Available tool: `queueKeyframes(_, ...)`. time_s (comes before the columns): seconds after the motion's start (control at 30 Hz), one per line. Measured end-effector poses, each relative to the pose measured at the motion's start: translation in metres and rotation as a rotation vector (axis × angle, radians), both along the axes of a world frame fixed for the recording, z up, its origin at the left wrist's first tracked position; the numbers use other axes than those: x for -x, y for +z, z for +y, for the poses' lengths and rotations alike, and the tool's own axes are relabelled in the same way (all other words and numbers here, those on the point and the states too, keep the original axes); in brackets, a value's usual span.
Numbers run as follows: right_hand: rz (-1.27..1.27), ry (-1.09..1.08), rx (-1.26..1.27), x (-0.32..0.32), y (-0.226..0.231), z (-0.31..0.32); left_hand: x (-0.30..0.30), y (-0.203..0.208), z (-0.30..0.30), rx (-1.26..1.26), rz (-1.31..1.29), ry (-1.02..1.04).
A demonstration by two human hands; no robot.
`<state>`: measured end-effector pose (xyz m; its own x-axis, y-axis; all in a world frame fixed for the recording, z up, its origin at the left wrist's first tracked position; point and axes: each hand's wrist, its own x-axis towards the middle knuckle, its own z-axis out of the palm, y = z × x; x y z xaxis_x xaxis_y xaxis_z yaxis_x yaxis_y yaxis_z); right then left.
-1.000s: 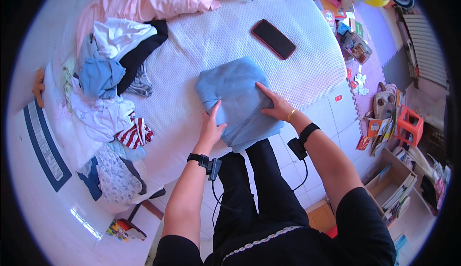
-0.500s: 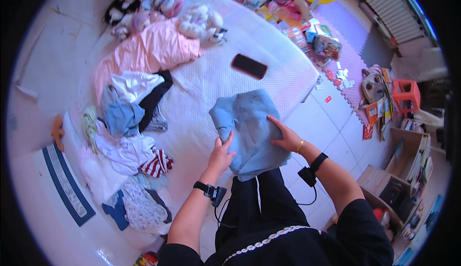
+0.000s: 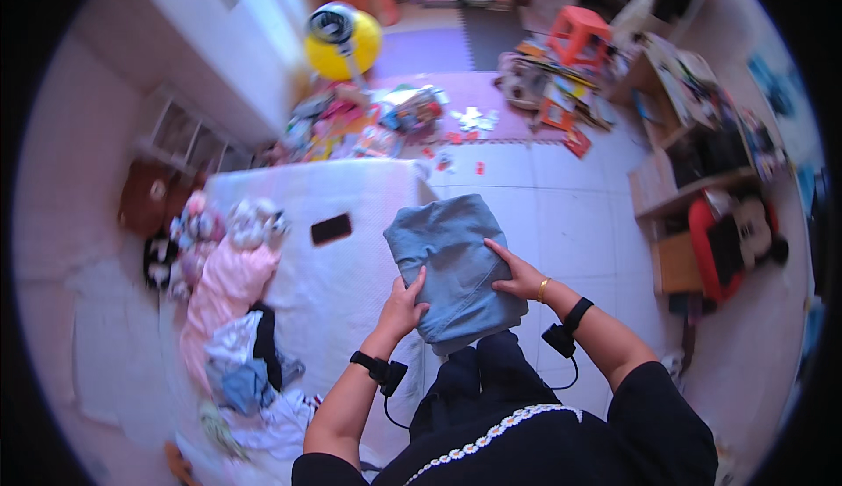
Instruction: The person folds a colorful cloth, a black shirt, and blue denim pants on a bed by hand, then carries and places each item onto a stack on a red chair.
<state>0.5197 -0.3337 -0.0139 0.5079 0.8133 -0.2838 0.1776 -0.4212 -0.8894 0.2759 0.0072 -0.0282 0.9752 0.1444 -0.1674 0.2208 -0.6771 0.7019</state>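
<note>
Denim garment point(image 3: 458, 267) was folded into a bundle, left hand point(image 3: 403, 306) and right hand point(image 3: 519, 274) gripping its sides; rumpled clothes heap point(image 3: 246, 387) at its eight o'clock lay unfolded

Light was bright overall, with a cool pinkish-violet cast, strongest at upper left beside the pale wall point(image 3: 206, 47). Shadows were soft, mostly shallow creases in the folded blue cloth point(image 3: 460, 253), which looked fairly crisp. The soft toys point(image 3: 250, 223) and cluttered shelf point(image 3: 653, 192) were smeared and indistinct. Fisheye distortion bowed the outer edges, and black vignetting swallowed the corners
</note>
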Motion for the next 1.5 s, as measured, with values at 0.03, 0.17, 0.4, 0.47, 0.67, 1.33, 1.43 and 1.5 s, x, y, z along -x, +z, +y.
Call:
queueKeyframes(0.03, -0.013, -0.047, -0.003, -0.004, 0.006, -0.024, -0.022, 0.003, -0.012, 0.001, -0.014, -0.054)
queueKeyframes(0.17, 0.001, -0.257, -0.007, -0.012, 0.021, -0.137, -0.107, 0.014, -0.086, 0.002, -0.018, -0.267)
queueKeyframes(0.4, -0.036, -0.559, -0.026, 0.000, 0.051, -0.326, -0.220, 0.037, -0.250, -0.042, -0.099, -0.573)
queueKeyframes(0.47, -0.111, -0.629, -0.001, 0.002, 0.054, -0.390, -0.247, 0.047, -0.313, -0.028, -0.065, -0.648)
queueKeyframes(0.67, -0.151, -0.851, 0.137, 0.008, 0.078, -0.550, -0.318, 0.065, -0.486, -0.001, -0.083, -0.841)
queueKeyframes(1.33, -0.220, -1.263, 0.197, -0.050, 0.113, -0.838, -0.509, 0.078, -0.839, -0.004, -0.069, -1.215)
queueKeyframes(1.43, -0.225, -1.262, 0.160, -0.087, 0.117, -0.875, -0.548, 0.064, -0.880, 0.019, -0.045, -1.204)
queueKeyframes(1.5, -0.229, -1.262, 0.159, -0.112, 0.116, -0.902, -0.571, 0.057, -0.905, 0.041, -0.043, -1.211)
